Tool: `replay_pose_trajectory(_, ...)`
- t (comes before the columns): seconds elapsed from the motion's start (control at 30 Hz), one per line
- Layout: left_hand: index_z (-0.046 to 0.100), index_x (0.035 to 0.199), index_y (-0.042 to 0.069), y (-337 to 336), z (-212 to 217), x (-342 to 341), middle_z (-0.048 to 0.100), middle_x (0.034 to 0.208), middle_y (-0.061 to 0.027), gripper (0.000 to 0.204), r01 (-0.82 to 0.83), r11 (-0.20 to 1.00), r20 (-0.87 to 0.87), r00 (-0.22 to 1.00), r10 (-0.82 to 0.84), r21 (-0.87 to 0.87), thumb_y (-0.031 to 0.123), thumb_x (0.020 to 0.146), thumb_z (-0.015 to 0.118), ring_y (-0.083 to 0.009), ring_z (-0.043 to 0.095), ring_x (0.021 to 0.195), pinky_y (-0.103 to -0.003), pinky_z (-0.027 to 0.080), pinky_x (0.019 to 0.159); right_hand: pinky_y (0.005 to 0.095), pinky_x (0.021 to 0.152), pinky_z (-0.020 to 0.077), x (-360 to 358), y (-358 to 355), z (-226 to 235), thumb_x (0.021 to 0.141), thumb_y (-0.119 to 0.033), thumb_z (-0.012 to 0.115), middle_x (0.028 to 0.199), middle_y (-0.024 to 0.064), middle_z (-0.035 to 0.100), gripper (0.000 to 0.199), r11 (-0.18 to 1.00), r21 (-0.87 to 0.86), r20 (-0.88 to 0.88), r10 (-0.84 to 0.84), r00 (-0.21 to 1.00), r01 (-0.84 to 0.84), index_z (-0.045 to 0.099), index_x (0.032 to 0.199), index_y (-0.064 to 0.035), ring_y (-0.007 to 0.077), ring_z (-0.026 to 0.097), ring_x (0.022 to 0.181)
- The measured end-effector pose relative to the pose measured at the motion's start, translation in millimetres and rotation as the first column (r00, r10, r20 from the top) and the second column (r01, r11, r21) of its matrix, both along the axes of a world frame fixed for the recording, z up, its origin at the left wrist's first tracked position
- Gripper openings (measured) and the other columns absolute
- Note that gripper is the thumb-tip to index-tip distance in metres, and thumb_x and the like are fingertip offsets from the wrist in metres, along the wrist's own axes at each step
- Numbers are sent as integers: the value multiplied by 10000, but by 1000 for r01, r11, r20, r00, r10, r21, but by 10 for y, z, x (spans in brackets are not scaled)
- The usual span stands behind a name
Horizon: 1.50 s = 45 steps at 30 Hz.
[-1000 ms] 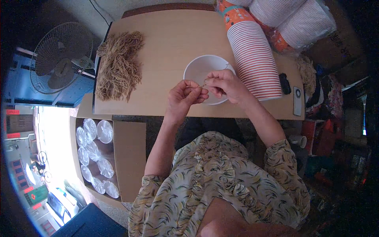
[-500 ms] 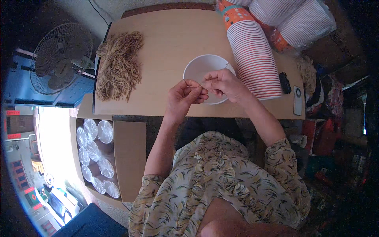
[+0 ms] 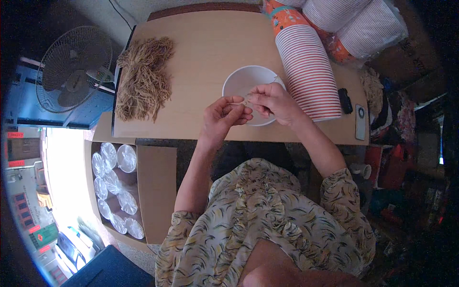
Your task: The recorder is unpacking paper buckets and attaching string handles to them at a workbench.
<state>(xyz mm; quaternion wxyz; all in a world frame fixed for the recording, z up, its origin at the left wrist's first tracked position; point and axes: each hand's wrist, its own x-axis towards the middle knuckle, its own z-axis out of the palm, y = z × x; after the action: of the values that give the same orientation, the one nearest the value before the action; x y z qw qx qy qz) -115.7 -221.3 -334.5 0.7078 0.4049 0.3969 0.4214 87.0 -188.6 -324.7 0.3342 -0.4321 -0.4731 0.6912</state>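
Observation:
My left hand [image 3: 221, 118] and my right hand [image 3: 275, 104] meet over the near side of a round white tub [image 3: 239, 78] on the table. Both have thumb and fingers pinched together, tip to tip. A tiny pale bit shows between the fingertips, too small for me to name. Part of the tub's rim and inside is hidden by the hands. To the right of the tub lies a long stack of paper cups [image 3: 308, 71] with white and red rims. A bundle of thin brown twisted strands [image 3: 145, 79] lies at the table's left end.
Wrapped cup stacks [image 3: 375, 33] lie at the back right. A black object [image 3: 344, 100] and a phone-like slab [image 3: 360, 122] sit at the right edge. Left of me stands an open carton [image 3: 160, 191] holding several plastic-wrapped round things [image 3: 126, 159]. A fan [image 3: 74, 69] stands far left.
My hands stay almost in the same place over the tub. Only the pinched fingertips have shifted slightly, and the pale bit between them shows a little more.

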Motion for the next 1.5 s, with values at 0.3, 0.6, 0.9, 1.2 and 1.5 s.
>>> replay_pose_trajectory(0.3, 623, 1083, -27, 10, -7, -8, 716, 978, -136, 210, 16, 1000, -15, 1000, -16, -13, 164, 1004, 587, -189, 710, 854, -296, 583, 790, 215, 438, 374, -11, 14, 67, 942, -248, 644, 646, -5, 550, 255, 999, -39, 11, 1, 1000, -1, 639, 868, -4, 63, 488, 499)
replay_pose_trajectory(0.6, 618, 1066, -35, 35, 24, 3, 714, 955, -126, 178, 45, 999, -37, 998, -44, 18, 125, 1007, 568, -176, 708, 846, -287, 585, 779, 190, 448, 365, -41, 32, 76, 963, -274, 632, 630, -17, 567, 277, 989, 80, 246, 98, 964, -121, 638, 818, -39, 35, 487, 512)
replay_pose_trajectory(0.9, 619, 1059, -51, 30, 13, -3, 714, 947, -125, 173, 32, 999, -52, 998, -31, 20, 106, 999, 579, -176, 708, 842, -283, 590, 768, 200, 467, 370, 8, 43, 95, 942, -209, 634, 627, -27, 547, 214, 981, 102, 230, 136, 964, -163, 627, 809, -42, 35, 496, 535)
replay_pose_trajectory(1.2, 622, 1111, -12, 34, 30, -26, 713, 962, -111, 236, 78, 996, -64, 995, -76, 38, 193, 999, 597, -176, 700, 854, -302, 573, 794, 198, 478, 360, -5, 13, 119, 949, -170, 600, 630, -34, 512, 176, 989, 123, 173, 65, 983, -87, 608, 845, -29, 36, 462, 534)
replay_pose_trajectory(1.5, 631, 1147, 0, 18, 13, -46, 700, 913, -71, 260, 98, 995, -56, 994, -96, 20, 209, 996, 602, -138, 670, 827, -271, 541, 771, 202, 482, 341, -14, 8, 120, 949, -157, 592, 636, -40, 496, 168, 987, 155, 97, 34, 995, -49, 604, 843, -27, 31, 425, 533)
